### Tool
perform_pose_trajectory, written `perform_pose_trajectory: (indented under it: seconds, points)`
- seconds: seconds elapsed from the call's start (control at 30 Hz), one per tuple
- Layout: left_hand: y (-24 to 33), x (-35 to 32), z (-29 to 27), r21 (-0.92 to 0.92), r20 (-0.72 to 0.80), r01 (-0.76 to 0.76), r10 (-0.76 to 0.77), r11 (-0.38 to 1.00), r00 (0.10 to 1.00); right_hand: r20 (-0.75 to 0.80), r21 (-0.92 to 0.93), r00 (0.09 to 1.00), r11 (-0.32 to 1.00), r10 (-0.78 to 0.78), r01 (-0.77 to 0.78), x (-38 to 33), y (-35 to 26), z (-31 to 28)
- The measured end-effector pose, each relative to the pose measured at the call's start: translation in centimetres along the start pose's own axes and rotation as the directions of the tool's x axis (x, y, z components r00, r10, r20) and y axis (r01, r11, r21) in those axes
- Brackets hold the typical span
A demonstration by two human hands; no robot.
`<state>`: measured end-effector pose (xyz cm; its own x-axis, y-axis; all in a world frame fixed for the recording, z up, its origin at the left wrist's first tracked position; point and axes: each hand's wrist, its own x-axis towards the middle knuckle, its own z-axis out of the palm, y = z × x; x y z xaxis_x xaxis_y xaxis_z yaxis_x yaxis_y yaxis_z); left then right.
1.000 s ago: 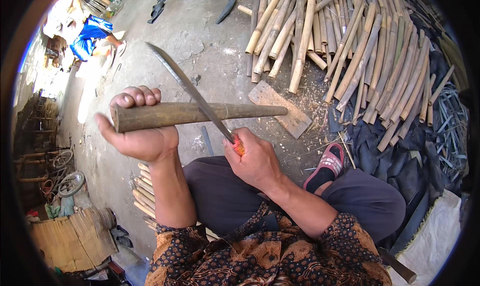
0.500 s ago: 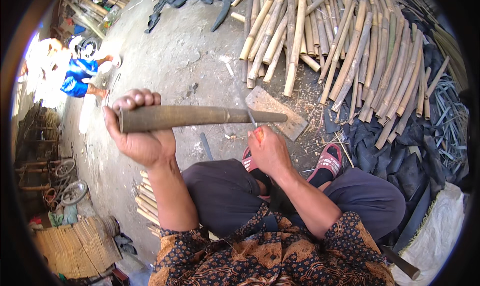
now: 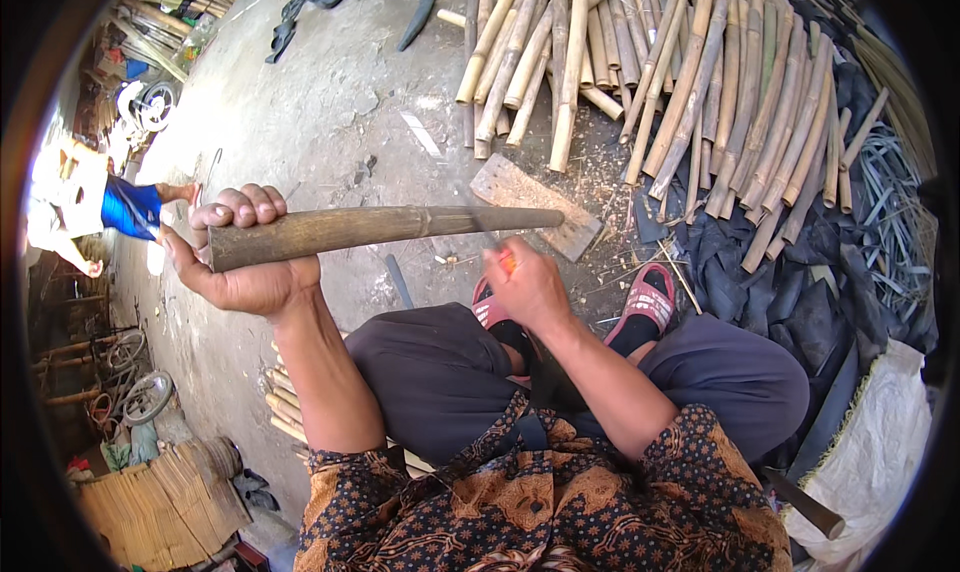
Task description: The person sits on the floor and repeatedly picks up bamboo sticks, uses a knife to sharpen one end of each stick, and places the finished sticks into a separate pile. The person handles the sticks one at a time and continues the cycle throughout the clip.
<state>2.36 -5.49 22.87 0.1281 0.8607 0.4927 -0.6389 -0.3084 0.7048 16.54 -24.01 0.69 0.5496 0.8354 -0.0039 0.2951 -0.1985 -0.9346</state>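
My left hand (image 3: 262, 287) is wrapped round the thick end of a tapered brown bamboo pole (image 3: 370, 234), held roughly level with its thin end to the right. That thin end overlaps a flat wooden board (image 3: 515, 185) on the ground; whether they touch I cannot tell. Just below the pole's thinner half, my right hand (image 3: 527, 290) is closed on a knife, of which a bit of orange handle (image 3: 508, 262) shows. Motion smears the blade, so its contact with the pole is unclear.
A large heap of cut bamboo poles (image 3: 690, 82) lies ahead right, beside dark sheet scraps (image 3: 790, 312). Shavings litter the ground round the board. More bamboo (image 3: 285, 397) lies by my left leg, and a person in blue shorts (image 3: 130, 207) is at far left. A white sack (image 3: 870, 442) sits right.
The pole and my left hand have shifted slightly left in view, and the thin end has tilted up. The knife blade, earlier seen across the pole, is now blurred. The person at left has moved.
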Motion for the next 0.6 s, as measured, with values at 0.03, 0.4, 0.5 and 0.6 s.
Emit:
perform_pose_trajectory:
  seconds: [0.03,0.4,0.5,0.6]
  points:
    - [0.0,0.4,-0.3,-0.014,-0.047,0.017,-0.017,1.0,0.999,-0.05,-0.082,0.991,0.989,0.121,-0.125,0.2,2.2,0.1]
    - [-1.2,2.4,-3.0,-0.032,-0.154,0.116,-0.119,0.993,0.981,-0.167,-0.176,0.921,0.908,0.352,-0.379,-3.2,15.3,-1.3]
    - [-0.8,2.7,-3.7,-0.016,-0.088,0.115,-0.116,0.993,0.989,-0.25,-0.255,0.854,0.82,0.456,-0.513,-2.7,15.2,-1.8]
    - [-0.5,2.9,-3.8,-0.099,0.031,0.177,-0.174,0.979,0.984,-0.14,-0.245,0.91,0.877,0.391,-0.414,-2.3,15.6,-2.0]
